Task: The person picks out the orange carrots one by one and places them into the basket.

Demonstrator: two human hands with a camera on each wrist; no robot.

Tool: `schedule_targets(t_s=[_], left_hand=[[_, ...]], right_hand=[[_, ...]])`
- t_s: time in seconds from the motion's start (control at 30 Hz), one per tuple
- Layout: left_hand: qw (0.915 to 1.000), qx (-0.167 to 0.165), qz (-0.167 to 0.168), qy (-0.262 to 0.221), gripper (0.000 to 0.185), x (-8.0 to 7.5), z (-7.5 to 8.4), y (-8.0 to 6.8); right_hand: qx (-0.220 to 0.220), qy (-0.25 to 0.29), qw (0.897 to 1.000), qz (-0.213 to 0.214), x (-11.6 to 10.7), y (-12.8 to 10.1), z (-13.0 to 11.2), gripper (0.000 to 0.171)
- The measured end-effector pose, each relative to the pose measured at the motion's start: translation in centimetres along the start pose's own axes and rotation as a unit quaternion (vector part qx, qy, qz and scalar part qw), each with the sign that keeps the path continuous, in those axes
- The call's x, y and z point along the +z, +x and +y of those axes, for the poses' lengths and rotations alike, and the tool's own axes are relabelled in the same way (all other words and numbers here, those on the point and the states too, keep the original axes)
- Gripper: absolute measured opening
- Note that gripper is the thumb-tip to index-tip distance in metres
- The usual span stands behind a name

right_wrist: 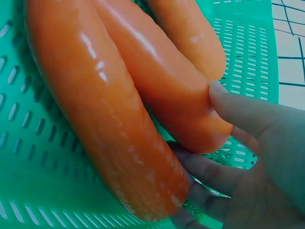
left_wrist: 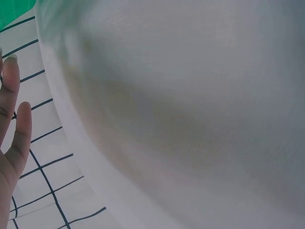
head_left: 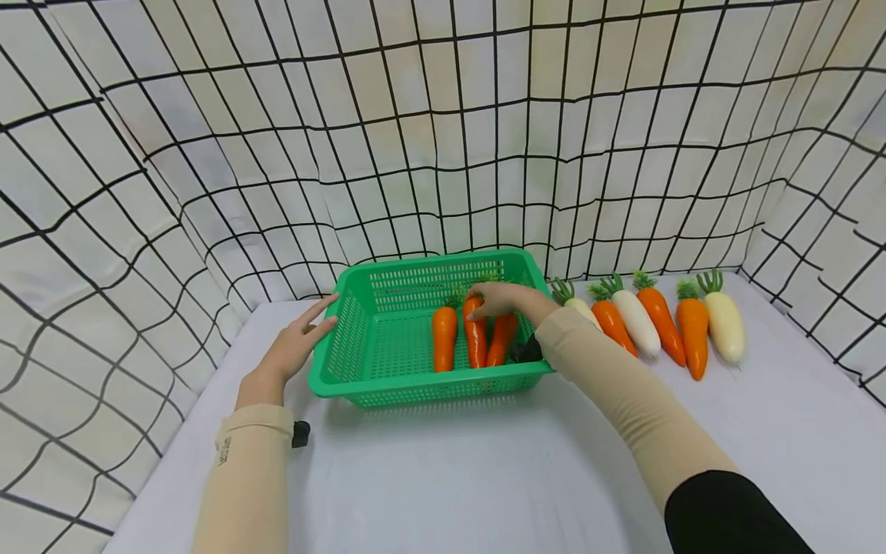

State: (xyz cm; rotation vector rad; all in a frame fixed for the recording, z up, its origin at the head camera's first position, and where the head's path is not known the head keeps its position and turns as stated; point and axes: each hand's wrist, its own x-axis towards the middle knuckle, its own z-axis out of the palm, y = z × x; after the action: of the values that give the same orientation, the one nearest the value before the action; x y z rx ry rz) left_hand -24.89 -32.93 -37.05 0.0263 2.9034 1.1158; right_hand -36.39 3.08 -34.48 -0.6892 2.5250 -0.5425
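Observation:
Three orange carrots lie inside a green plastic basket (head_left: pixel 356 388), toward its right half. My right hand (head_left: pixel 501 298) reaches in and grips the middle carrot (head_left: pixel 474 342) near its leafy end. In the right wrist view, the thumb of that hand (right_wrist: pixel 257 143) presses one side of the gripped carrot (right_wrist: pixel 176 90) while the fingers go round the other side. Beside it lie the right carrot (head_left: pixel 501 342) and the left carrot (head_left: pixel 444 338). My left hand (head_left: pixel 289 350) is at the basket's left rim, fingers extended; the left wrist view shows only part of this hand (left_wrist: pixel 14 129).
To the basket's right, a row of carrots (head_left: pixel 693 327) and white radishes (head_left: pixel 637 323) lies on the white tabletop (head_left: pixel 443 477). A black grid net (head_left: pixel 443 142) before white cloth encloses the back and sides. Small black cameras sit at both wrists.

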Motion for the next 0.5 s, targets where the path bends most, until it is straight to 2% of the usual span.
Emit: schedule_targets(t_s=[0.23,0.5], left_hand=[[1.0,0.002,0.0,0.003,0.068,0.03,-0.01,-0.16],[1.0,0.002,0.0,0.006,0.068,-0.05,0.15,-0.04]], right_hand=[[0.006,-0.036,0.999,-0.025,0.3,0.08,-0.14,0.05],[0.001,-0.052,0.999,-0.012,0.12,0.02,-0.08,0.05]])
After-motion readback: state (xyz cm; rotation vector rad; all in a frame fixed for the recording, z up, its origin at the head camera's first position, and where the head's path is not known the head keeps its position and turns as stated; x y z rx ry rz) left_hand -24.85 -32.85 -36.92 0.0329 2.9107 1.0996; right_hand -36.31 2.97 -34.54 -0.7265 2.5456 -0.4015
